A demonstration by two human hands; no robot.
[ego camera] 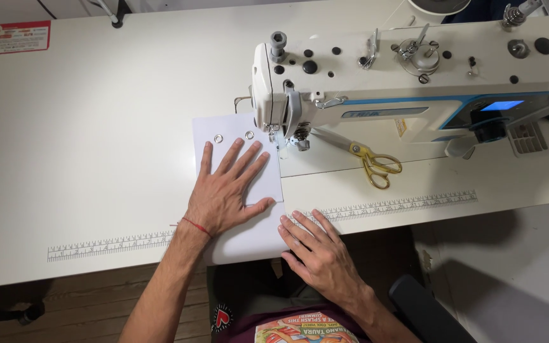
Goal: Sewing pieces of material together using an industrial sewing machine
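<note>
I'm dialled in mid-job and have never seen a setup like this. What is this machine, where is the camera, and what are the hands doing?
There is one view, from a camera on the person's head, looking down. The white machine is a sewing machine on a white table. A white sheet with two metal rings lies beside its needle. The left hand presses flat on the sheet; the right hand rests open at its lower right edge. Neither grips anything. Gold-handled scissors lie under the machine's arm.
</note>
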